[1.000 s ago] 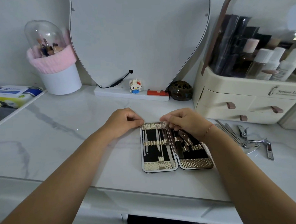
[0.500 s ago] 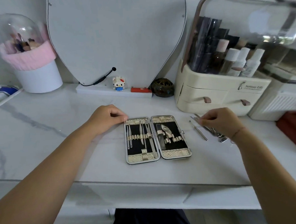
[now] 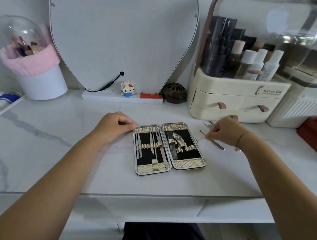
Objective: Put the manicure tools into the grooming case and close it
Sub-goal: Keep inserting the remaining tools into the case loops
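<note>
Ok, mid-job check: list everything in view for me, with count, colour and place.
grooming case: one, gold-trimmed with black lining, open flat at table centre, several silver tools in its loops
loose manicure tools: a few, silver, on the table right of the case, partly hidden
mirror: one, grey, against the back wall
brush holder: one, white and pink with a clear dome, back left
block figure: one, white, on the mirror base
dark round pot: one, brown, beside the base
cosmetics organiser: one, cream with a clear lid, back right, bottles inside
table: one, white marble
left hand: at the case's upper left corner
right hand: over the loose tools
</note>
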